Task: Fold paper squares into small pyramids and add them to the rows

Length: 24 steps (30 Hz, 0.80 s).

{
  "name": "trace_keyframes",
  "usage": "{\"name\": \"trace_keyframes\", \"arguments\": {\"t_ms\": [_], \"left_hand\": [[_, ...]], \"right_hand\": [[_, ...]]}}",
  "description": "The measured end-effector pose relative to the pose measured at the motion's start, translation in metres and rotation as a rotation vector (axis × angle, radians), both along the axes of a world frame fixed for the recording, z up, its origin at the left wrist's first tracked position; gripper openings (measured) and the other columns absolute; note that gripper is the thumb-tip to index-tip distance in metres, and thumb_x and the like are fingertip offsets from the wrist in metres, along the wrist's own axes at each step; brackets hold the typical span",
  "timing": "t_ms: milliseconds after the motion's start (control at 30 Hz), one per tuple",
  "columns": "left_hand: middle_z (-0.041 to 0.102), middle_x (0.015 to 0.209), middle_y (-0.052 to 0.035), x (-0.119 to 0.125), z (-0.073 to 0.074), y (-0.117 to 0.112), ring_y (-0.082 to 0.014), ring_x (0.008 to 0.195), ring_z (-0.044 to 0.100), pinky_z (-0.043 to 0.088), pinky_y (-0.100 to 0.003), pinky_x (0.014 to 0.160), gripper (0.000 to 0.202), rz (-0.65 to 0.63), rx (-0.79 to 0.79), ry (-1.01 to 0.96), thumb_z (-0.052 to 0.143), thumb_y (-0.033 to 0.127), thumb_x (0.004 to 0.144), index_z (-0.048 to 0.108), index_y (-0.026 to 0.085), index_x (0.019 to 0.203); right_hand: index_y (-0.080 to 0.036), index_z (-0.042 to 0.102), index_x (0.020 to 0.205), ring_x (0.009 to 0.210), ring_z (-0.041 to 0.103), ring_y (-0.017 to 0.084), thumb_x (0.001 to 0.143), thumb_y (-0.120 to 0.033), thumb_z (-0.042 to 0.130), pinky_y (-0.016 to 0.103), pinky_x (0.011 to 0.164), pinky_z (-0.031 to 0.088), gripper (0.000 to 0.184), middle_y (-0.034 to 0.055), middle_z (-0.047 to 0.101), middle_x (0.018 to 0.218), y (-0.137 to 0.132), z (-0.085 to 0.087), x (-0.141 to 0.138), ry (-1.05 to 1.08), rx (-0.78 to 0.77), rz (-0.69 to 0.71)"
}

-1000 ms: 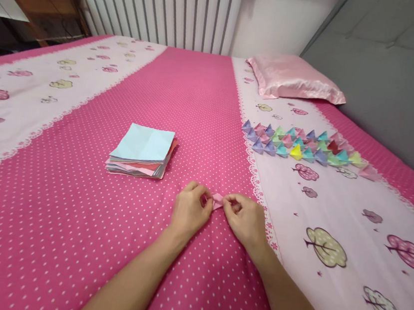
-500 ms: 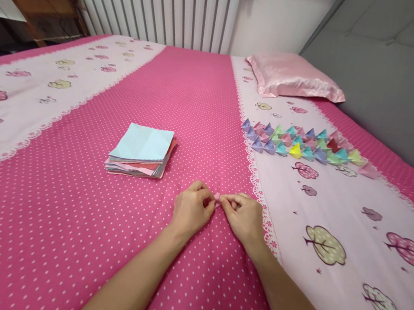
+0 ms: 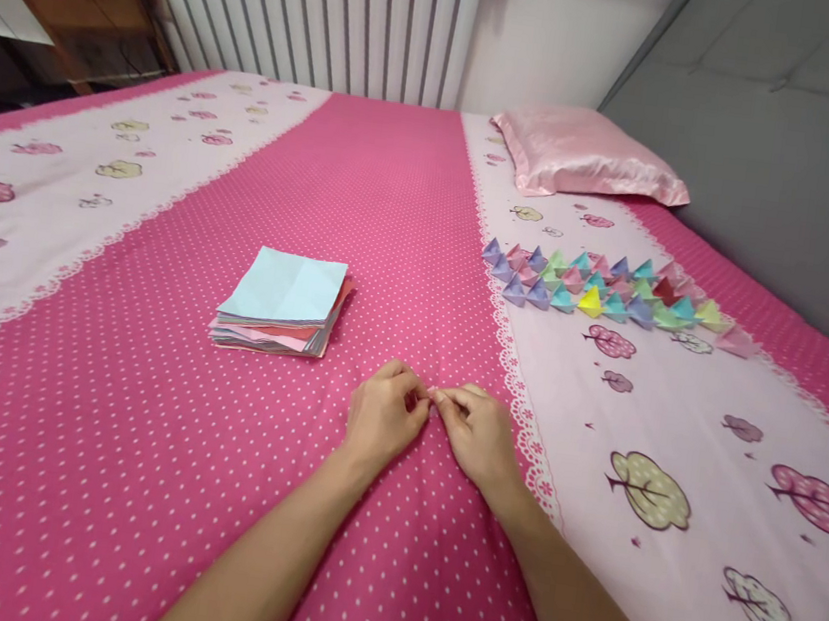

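My left hand (image 3: 387,410) and my right hand (image 3: 476,434) meet over the pink dotted part of the bed, fingertips almost touching. Each pinches a small piece of folded pink paper (image 3: 432,394) between thumb and forefinger. The fingers hide nearly all of it, so its folded shape cannot be made out. Left of my hands lies a stack of square paper sheets (image 3: 285,290), light blue on top, with red, pink and grey edges below. To the right, several folded paper boats (image 3: 591,301) in many colours stand in close rows on the white strip.
A shiny pink pillow (image 3: 589,156) rests at the far right of the bed, near a grey padded headboard (image 3: 771,173). Behind the bed is a white radiator (image 3: 359,22). A wooden desk (image 3: 103,15) with cables stands at the far left.
My right hand has shifted slightly left, bringing its fingertips closer to my left hand's. Less of the pink paper shows between them. The stack and the paper boats stay in place.
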<state>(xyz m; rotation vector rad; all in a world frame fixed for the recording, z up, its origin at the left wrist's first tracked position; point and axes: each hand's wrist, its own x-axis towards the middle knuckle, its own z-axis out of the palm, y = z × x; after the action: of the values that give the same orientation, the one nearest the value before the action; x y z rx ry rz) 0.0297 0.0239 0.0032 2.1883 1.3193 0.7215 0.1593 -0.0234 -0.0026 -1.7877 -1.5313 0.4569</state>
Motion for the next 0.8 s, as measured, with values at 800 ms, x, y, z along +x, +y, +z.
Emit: {"name": "trace_keyframes", "arguments": {"t_ms": [800], "left_hand": [[0.063, 0.106, -0.0013, -0.002, -0.012, 0.004, -0.0131, 0.080, 0.061, 0.047, -0.024, 0.069, 0.022, -0.149, 0.145, -0.005, 0.055, 0.018, 0.078, 0.070, 0.028, 0.090]], "right_hand": [[-0.016, 0.072, 0.092, 0.055, 0.059, 0.014, 0.072, -0.018, 0.047, 0.024, 0.056, 0.045, 0.031, 0.0030, 0.071, 0.070, 0.002, -0.003, 0.007, 0.275, -0.165, 0.026]]}}
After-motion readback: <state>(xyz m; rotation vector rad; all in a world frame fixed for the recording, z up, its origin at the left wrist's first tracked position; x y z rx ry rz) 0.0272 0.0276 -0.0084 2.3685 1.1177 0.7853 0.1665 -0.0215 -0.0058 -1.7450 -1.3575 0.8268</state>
